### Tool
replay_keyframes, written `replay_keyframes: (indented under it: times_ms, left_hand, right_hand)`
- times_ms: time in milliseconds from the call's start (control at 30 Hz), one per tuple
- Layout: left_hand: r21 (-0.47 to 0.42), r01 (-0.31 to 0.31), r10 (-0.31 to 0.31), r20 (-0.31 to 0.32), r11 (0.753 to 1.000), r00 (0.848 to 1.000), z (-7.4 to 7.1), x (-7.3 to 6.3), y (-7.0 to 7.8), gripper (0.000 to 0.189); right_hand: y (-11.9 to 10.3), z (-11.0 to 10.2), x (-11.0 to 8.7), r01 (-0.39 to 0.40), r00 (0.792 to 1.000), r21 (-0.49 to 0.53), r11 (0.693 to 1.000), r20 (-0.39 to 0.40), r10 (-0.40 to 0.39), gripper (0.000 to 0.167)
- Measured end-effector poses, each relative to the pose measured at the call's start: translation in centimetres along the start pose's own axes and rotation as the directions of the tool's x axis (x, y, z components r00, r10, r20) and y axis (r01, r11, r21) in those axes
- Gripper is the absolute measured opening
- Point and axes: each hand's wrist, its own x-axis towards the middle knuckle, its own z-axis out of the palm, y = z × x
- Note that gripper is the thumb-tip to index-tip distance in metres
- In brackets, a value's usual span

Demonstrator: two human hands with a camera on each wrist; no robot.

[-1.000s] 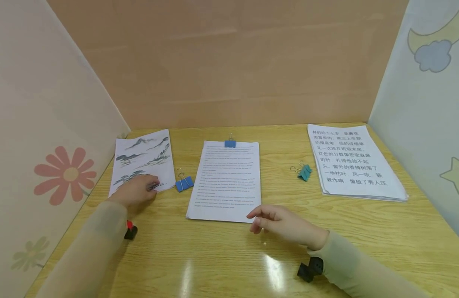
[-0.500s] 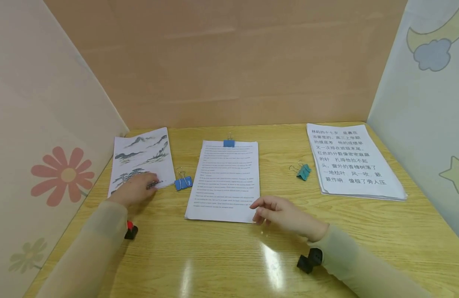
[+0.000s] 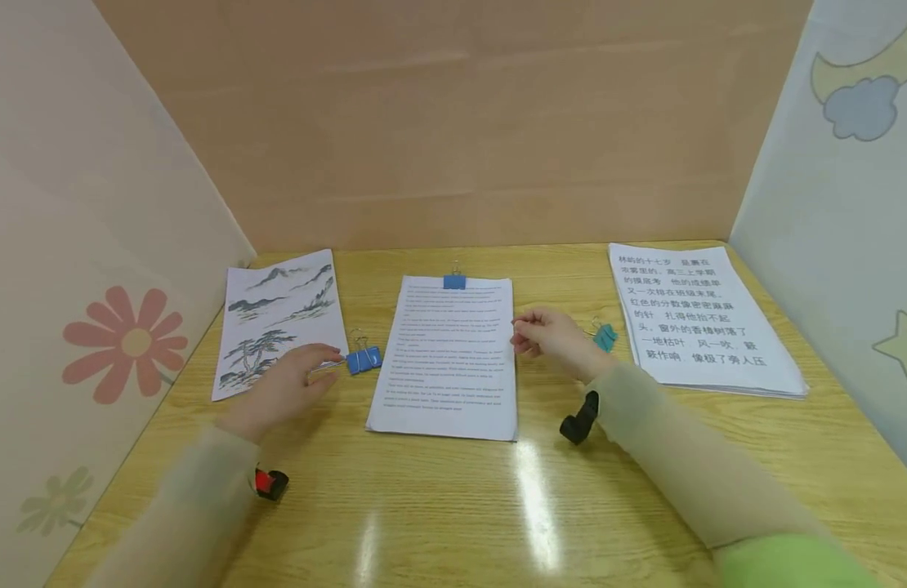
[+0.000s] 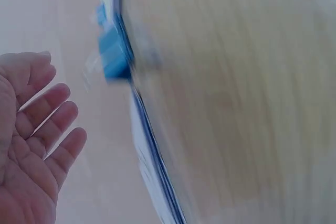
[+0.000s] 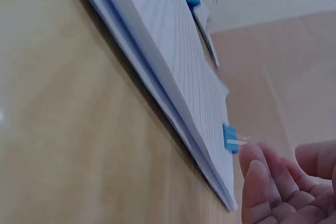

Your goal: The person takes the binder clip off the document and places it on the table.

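My left hand (image 3: 295, 384) hovers at the lower right corner of the stack printed with an ink landscape (image 3: 277, 294), its fingertips beside a loose blue binder clip (image 3: 364, 360). In the left wrist view the fingers (image 4: 50, 114) are spread and loosely bent around nothing. At the right edge of the middle stack of printed text (image 3: 446, 359) is my right hand (image 3: 552, 339); its fingers (image 5: 254, 182) are loosely curled, with the thumb apart, in the right wrist view. A blue binder clip (image 3: 454, 282) grips that stack's top edge.
A teal binder clip (image 3: 605, 337) lies beyond my right wrist, partly hidden. Right of it lies a stack of pages with large Chinese characters (image 3: 703, 327). Decorated side walls and a tan back panel (image 3: 461, 122) enclose the wooden table (image 3: 439, 506).
My left hand has drawn off the landscape stack toward the loose blue clip. My right hand has moved up from the middle stack's lower right corner along its right edge.
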Motion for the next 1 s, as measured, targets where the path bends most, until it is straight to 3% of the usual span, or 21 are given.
replay_keyframes:
  times_ms: [200, 367, 500, 767, 1000]
  left_hand:
    - [0.028, -0.087, 0.085, 0.070, 0.996, 0.994, 1.9, -0.2, 4.2, 0.034]
    - [0.057, -0.131, 0.120, 0.161, 0.990, 0.980, 3.3, -0.2, 6.3, 0.039]
    - [0.067, -0.152, 0.134, 0.217, 0.986, 0.967, 4.2, -0.3, 7.0, 0.042]
    - [0.072, -0.215, 0.190, 0.260, 0.974, 0.947, 5.1, -0.2, 7.9, 0.042]
    - [0.025, -0.248, 0.225, 0.341, 0.969, 0.913, 5.5, 0.0, 8.2, 0.045]
  right_hand:
    - [-0.7, -1.0, 4.1, -0.036, 0.995, -0.009, 0.999, -0.093, 0.035, 0.038]
    - [-1.3, -1.1, 6.6, -0.077, 0.982, -0.022, 0.997, -0.177, 0.072, 0.036]
    - [-1.6, -1.0, 8.1, -0.113, 0.968, -0.031, 0.993, -0.230, 0.103, 0.037]
    - [-1.5, -0.7, 10.0, -0.206, 0.923, -0.127, 0.970, -0.355, 0.149, 0.049]
    - [-2.3, -0.1, 10.3, -0.237, 0.896, -0.052, 0.970, -0.398, 0.198, 0.051]
